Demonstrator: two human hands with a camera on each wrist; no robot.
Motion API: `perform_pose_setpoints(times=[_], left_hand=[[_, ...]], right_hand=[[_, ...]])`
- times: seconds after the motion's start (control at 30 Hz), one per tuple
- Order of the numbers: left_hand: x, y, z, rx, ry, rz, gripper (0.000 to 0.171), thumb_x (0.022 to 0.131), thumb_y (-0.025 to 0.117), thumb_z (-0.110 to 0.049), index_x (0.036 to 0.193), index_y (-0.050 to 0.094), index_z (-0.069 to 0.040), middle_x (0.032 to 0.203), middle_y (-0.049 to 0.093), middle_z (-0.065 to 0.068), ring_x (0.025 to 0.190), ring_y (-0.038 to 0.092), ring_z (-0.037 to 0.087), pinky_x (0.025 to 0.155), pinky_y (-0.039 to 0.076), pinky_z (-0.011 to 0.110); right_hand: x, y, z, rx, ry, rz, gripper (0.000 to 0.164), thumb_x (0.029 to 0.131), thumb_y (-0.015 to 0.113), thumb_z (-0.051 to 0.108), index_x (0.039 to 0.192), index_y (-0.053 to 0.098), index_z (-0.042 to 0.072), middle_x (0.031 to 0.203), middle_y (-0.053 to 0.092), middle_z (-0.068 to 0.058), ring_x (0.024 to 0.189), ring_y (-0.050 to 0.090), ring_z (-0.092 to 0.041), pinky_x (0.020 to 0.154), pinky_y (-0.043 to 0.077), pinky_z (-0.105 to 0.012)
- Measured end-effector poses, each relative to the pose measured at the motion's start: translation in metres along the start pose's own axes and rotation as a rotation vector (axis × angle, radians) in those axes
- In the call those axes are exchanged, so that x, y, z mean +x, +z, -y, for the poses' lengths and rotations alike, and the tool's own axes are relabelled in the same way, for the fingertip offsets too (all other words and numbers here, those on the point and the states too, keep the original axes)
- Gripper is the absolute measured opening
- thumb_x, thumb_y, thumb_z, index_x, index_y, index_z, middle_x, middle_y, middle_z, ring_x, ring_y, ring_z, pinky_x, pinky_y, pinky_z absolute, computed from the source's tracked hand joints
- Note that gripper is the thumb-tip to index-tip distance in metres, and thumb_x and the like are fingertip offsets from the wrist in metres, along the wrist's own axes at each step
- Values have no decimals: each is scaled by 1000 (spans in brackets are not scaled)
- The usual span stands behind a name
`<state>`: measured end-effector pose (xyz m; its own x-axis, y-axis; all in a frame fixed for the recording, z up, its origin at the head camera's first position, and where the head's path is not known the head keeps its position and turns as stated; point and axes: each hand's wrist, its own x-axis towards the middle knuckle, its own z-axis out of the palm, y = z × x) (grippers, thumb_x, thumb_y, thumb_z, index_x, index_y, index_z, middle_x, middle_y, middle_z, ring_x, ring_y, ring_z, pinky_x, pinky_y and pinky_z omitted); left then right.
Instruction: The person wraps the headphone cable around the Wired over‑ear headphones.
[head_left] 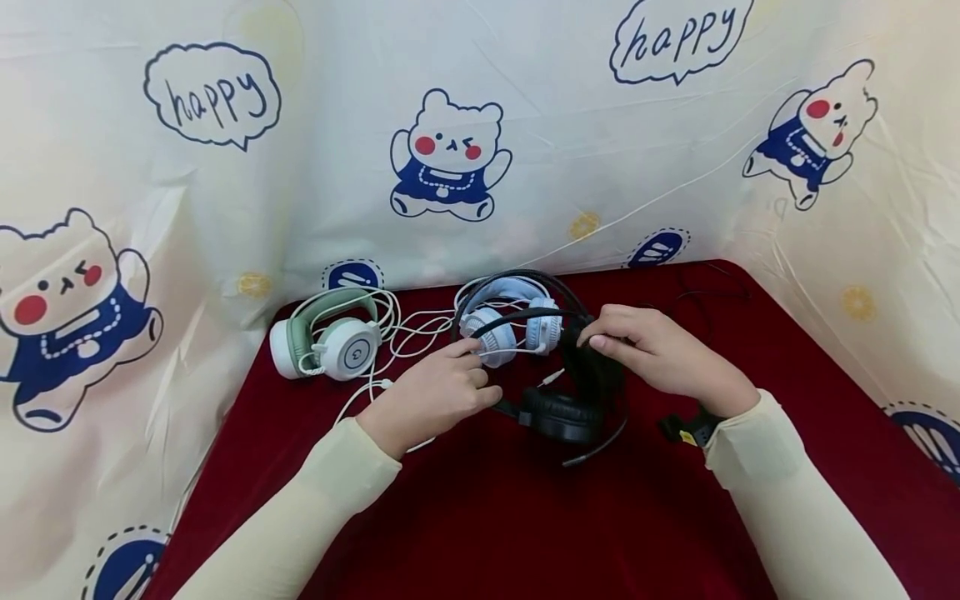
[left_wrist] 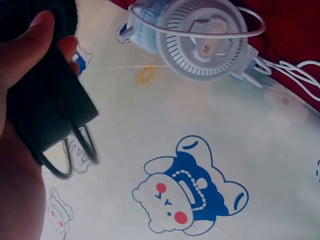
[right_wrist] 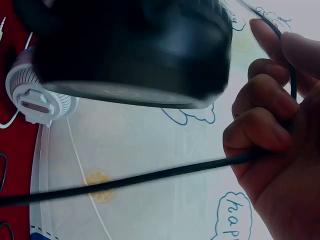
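Note:
A black headset (head_left: 562,417) with a thin microphone boom is tilted above the red cloth, between the two hands. My left hand (head_left: 438,387) grips it at the left, thumb on a dark flat part (left_wrist: 55,95) in the left wrist view. My right hand (head_left: 652,350) is at its upper right side. Curled fingers there hold a thin black cable (right_wrist: 165,175), which passes through the fist and up by the thumb in the right wrist view. A large black ear cup (right_wrist: 135,55) hangs beside that hand, blurred. Behind the headset is a light-blue headset (head_left: 498,337), partly covered by its bands.
Green-and-white headphones (head_left: 348,348) sit at the back left of the red cloth (head_left: 480,525), with white cables (head_left: 408,333) coiled around and beside them. A thin black cable (head_left: 712,292) lies at the back right. Printed white curtain (head_left: 555,125) encloses the table's back and sides.

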<state>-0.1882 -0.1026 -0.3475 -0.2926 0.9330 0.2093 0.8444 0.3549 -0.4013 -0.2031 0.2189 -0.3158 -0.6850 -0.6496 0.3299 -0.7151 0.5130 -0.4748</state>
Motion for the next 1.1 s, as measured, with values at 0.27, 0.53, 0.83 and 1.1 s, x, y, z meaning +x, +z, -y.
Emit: perform_pose_setpoints(times=[0.27,0.53,0.83,1.1], left_hand=[[-3,3,-5,22,87,-67,28,84,75,-4,108,72,-19,94,71,-1,94,63,14,110,31,38],[-7,6,-6,13,99,-107,29,86,71,-1,110,71,-17,97,70,0,95,61,15,109,32,37],[-11,8,-6,-21,126,-207,31,83,74,-2,111,70,-15,101,70,2,98,62,16,105,38,36],[-10,11,-4,-50,89,-236,32,84,71,2,111,71,-15,101,71,1,98,62,15,106,37,34]], right_hand=[[6,-2,-6,44,21,-95,15,85,75,12,98,69,20,85,60,11,74,52,-11,65,46,-25],[6,-2,-22,178,163,-124,22,87,74,12,100,57,11,89,59,-3,80,55,-19,72,47,-26],[3,5,-57,537,96,-245,6,92,63,-2,98,62,1,108,56,-9,95,51,-23,78,48,-23],[15,25,-81,597,115,-300,13,98,56,4,103,64,-4,112,54,-6,91,53,-18,72,48,-21]])
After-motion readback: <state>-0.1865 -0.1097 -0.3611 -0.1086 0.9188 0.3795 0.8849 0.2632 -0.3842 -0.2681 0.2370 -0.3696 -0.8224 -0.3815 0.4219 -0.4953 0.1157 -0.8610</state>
